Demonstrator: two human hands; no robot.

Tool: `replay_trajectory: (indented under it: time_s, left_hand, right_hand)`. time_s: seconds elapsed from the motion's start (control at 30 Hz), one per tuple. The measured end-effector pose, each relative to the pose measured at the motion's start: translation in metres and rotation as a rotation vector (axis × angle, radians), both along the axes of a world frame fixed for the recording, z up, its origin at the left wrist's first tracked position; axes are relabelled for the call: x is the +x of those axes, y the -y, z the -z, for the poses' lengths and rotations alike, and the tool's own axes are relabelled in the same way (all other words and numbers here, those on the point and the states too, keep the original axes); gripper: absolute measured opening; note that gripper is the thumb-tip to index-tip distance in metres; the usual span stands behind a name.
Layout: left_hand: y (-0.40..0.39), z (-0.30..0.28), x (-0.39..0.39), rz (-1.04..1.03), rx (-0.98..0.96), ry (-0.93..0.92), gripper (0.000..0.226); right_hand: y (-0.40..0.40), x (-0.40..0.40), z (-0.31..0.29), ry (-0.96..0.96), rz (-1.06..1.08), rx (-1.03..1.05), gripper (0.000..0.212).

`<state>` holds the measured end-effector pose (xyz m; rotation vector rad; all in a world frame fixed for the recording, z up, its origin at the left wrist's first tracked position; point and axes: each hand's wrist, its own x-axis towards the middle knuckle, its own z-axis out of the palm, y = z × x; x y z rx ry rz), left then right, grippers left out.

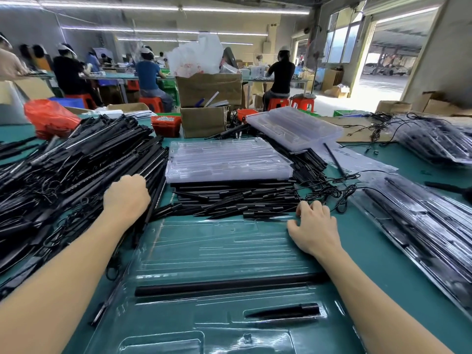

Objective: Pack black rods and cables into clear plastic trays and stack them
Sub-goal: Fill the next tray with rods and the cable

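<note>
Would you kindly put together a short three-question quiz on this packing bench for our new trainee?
1. True or false: the clear tray nearest the person already holds a long black rod.
2. Which hand reaches into the big rod pile? A) left B) right
3. Fill in: the stack of empty trays rests on black ____.

Key: 1 true; 2 A, the left hand, while the right hand is at the tray's far edge; 3 rods.
</note>
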<state>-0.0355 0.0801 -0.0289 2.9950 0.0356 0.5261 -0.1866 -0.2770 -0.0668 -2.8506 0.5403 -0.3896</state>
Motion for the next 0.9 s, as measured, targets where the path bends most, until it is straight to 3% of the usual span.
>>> replay_trajectory:
  time_s: [0.17,0.37,0.6,0.83,0.9]
  left_hand:
    - [-0.015,-0.010,0.005,0.020,0.090,0.003,0.026]
    - [-0.031,-0.032,0.010,-0.110,-0.099,-0.206,0.027]
    - [-0.052,-0.034,0.006,-0.161,-0.582,-0.118,0.051]
    - [-0.040,-0.041,-0.019,0.126,-1.251,0.128,0.027]
    - [-0.032,-0.052,-0.031,0.245,-1.311,0.217,0.025]
  right_hand:
    - [0.000,0.000,-0.001,-0.004,-0.001,-0.005,0.025]
    - [0.000,0.000,0.000,-0.002,0.001,-0.007,0.025]
    - [0.000,0.000,0.001,0.003,-0.002,-0.005,0.025]
    - [0.001,0.001,0.000,0.002,0.002,0.001,0.025]
    - [0.001,0.001,-0.001,0.002,0.005,0.007,0.025]
